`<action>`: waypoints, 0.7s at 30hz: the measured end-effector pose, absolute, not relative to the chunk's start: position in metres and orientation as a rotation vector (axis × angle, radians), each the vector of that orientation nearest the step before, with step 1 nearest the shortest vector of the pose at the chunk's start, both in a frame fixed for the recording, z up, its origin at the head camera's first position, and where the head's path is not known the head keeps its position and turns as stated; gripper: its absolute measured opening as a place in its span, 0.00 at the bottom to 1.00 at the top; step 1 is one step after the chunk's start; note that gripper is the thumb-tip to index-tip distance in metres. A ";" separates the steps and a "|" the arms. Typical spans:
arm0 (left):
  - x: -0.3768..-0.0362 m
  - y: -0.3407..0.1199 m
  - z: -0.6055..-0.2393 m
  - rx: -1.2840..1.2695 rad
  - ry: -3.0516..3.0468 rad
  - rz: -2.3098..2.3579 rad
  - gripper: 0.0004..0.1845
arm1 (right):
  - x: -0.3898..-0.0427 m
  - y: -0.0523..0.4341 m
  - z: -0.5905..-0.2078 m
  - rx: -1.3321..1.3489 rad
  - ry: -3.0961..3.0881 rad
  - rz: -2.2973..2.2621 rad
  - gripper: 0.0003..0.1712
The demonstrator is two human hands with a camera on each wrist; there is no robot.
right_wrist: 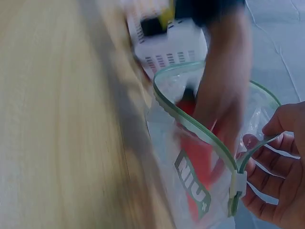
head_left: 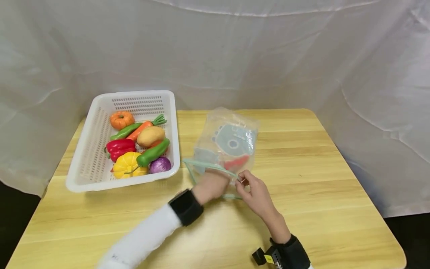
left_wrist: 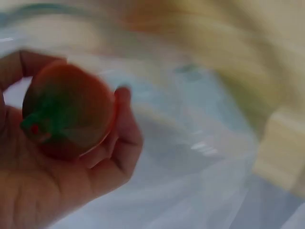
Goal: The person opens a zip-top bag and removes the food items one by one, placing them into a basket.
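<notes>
A clear zip bag (head_left: 228,119) with a blue print lies on the table, its green-edged mouth facing me. My left hand (head_left: 212,184) reaches inside that mouth. In the left wrist view its fingers curl around a round red tomato (left_wrist: 71,109) with a green stem. With thumb and fingers, my right hand (head_left: 256,192) pinches the bag's rim at the right; the right wrist view shows it beside the white slider (right_wrist: 238,183). A long red chili pepper (head_left: 236,163) shows through the plastic.
Left of the bag stands a white basket (head_left: 176,138) of toy vegetables, among them a yellow pumpkin (head_left: 129,164), a red bell pepper (head_left: 121,149), a potato (head_left: 151,136) and a purple onion-like ball (head_left: 160,164). A pale curtain (head_left: 215,56) hangs behind the wooden table (head_left: 302,157).
</notes>
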State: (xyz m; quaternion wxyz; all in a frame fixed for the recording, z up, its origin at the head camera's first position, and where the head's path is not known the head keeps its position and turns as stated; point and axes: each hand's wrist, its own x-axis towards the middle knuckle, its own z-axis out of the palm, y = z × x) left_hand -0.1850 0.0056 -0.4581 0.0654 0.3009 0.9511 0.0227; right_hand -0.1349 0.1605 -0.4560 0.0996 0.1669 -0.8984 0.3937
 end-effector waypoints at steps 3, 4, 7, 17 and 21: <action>-0.142 -0.020 -0.437 1.129 2.924 0.132 0.21 | -0.136 0.167 -0.458 0.420 -2.672 1.200 0.04; -0.131 -0.030 -0.430 1.166 2.907 0.182 0.23 | -0.136 0.170 -0.459 0.387 -2.678 1.221 0.03; -0.107 -0.067 -0.413 1.203 2.877 0.407 0.27 | -0.137 0.180 -0.460 0.302 -2.683 1.255 0.01; -0.143 -0.166 -0.407 0.569 3.466 1.123 0.16 | -0.146 0.217 -0.459 -0.088 -2.500 1.224 0.03; -0.166 -0.183 -0.430 0.147 3.458 0.884 0.15 | -0.149 0.228 -0.458 -0.277 -2.448 1.225 0.05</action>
